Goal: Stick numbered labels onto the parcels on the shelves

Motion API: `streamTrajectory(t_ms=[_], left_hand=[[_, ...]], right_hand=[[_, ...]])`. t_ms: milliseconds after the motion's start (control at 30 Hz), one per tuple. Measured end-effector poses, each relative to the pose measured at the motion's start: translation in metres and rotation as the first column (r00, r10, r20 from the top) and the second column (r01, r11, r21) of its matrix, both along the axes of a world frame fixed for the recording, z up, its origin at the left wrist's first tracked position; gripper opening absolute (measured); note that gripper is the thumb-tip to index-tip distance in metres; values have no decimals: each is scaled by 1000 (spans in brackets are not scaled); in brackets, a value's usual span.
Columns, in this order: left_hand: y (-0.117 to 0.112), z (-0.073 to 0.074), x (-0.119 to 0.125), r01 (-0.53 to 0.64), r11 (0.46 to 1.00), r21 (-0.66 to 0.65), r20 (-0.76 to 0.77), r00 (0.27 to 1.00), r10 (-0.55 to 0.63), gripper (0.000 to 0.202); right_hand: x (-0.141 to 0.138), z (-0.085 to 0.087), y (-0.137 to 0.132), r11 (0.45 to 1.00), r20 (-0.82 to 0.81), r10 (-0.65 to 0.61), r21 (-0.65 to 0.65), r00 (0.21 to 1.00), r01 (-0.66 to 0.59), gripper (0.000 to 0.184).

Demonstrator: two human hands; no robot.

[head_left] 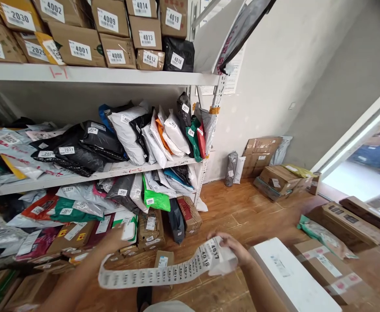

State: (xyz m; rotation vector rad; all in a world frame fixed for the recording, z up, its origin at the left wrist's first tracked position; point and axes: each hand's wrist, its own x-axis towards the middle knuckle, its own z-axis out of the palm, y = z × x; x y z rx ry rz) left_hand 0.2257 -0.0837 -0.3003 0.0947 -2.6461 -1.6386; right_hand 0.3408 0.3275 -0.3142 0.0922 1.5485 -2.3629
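Note:
Numbered stickers run along a white label strip (164, 275), with 4017 and 4018 printed large near its right end. That end is gripped by my right hand (237, 249), fingers closed on the bunched strip. The rest curves leftward in the air above the floor. My left hand (115, 238) reaches forward over the low parcels, smeared by motion. Whether its fingers hold anything is unclear. A white and green parcel (130, 226) is close beside it, and a brown carton (150, 227) stands a little to its right.
Numbered cartons (81, 48) line the upper rack shelf (112, 73). Bagged parcels (125, 130) crowd the shelves below. A long white box (290, 277) lies at right, near taped cartons (333, 266). More cartons (276, 178) sit by the wall. A small box (164, 259) is on the wooden floor (232, 208).

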Motion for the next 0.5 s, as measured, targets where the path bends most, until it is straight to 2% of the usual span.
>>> streamTrajectory(t_ms=[33,67,100,133,167,200,233,300,367,433,467,500], left_hand=[[34,1,8,166,986,-25,80,983,-163,60],[66,5,17,371,929,8,140,919,-368,59],[96,11,26,539,837,94,156,822,-547,59],[122,17,34,665,719,203,121,711,-692,60],[144,24,41,719,620,315,63,636,-769,60],[162,29,46,716,577,393,27,618,-785,56],[175,33,50,692,568,445,5,633,-774,49],[190,34,52,610,610,506,-5,709,-705,38],[196,30,50,543,649,532,-3,768,-640,35],[198,23,47,493,668,557,-2,806,-592,36],[198,20,47,463,675,574,3,824,-567,38],[199,17,46,433,683,588,9,841,-541,39]], right_hand=[[-10,13,-11,998,-46,22,-61,999,-25,17],[-19,23,-20,993,-75,56,-96,996,-63,16],[-26,31,-28,990,-90,68,-117,994,-79,15],[-33,36,-34,988,-95,73,-126,993,-84,15],[-39,39,-39,988,-96,71,-127,993,-83,15],[-43,41,-42,990,-101,57,-126,993,-70,15],[-47,41,-43,991,-115,40,-124,993,-55,16],[-52,41,-45,995,-168,-17,-95,986,1,20],[-53,38,-47,980,-242,-197,-10,950,200,22],[-50,34,-51,877,-350,-423,75,836,475,26],[-47,32,-53,820,-406,-489,89,772,566,31],[-43,29,-57,788,-455,-514,85,727,610,35]])
